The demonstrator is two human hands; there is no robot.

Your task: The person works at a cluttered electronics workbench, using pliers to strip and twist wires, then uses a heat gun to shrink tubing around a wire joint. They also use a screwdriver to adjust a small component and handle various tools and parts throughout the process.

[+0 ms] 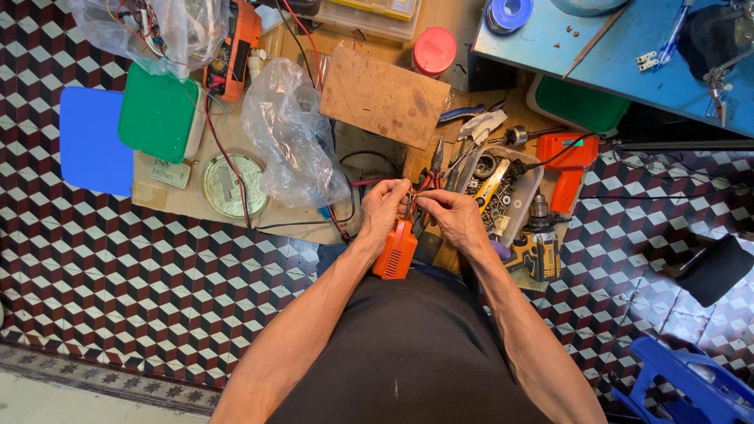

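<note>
An orange plastic box-shaped device with vent slots rests on my lap. My left hand sits at its top end, fingers pinched around thin wires there. My right hand is closed on something small and dark next to the same wires; red-handled pliers stick up between the two hands, and I cannot tell which hand grips them. Both hands nearly touch above the device.
A clear tray of screws and bits, a yellow drill and an orange tool lie to the right. A wooden board, plastic bags, green box, blue lid and round metal disc lie ahead.
</note>
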